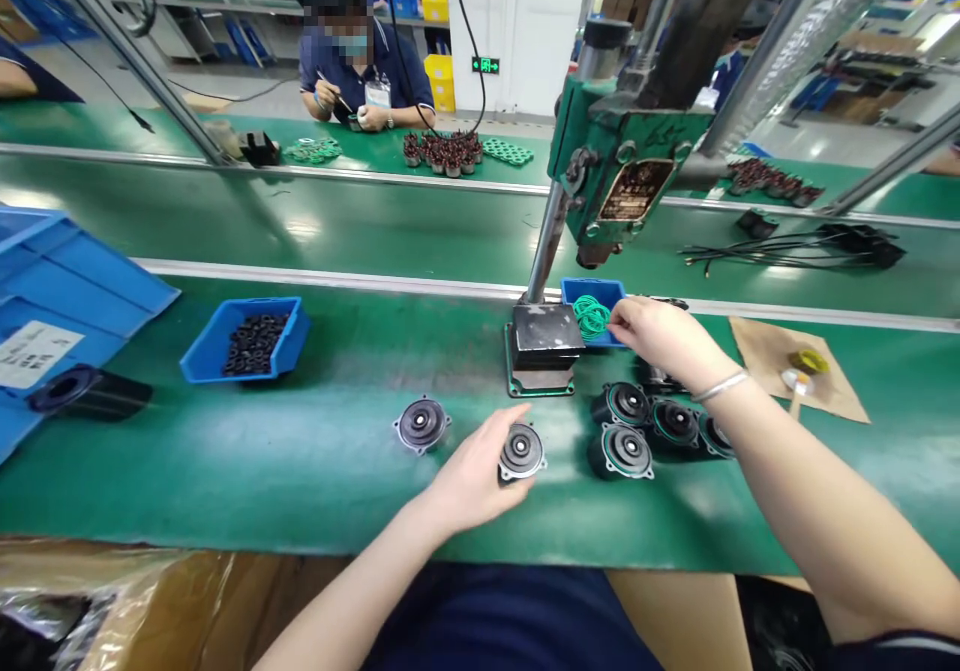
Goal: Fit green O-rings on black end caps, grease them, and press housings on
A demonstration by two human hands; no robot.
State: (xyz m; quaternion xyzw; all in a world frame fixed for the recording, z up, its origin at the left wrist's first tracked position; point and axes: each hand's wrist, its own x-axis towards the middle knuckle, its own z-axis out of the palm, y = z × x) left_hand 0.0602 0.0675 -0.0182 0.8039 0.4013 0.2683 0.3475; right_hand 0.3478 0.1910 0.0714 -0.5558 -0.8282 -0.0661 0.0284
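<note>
My left hand (474,476) is closed around a round dark metal motor part (522,451) standing on the green bench (300,451). My right hand (660,336) reaches into a small blue bin (571,291) of green rubber rings (591,316), its fingertips pinched at the rings. Another round part (421,424) lies to the left of my left hand. Several similar parts (637,426) are clustered under my right forearm.
A green hand press (622,166) stands on a black base block (544,336) behind my hands. A blue bin of small black parts (253,341) sits at left, larger blue trays (52,291) farther left. Brown paper (765,351) lies at right. A person works across the conveyor.
</note>
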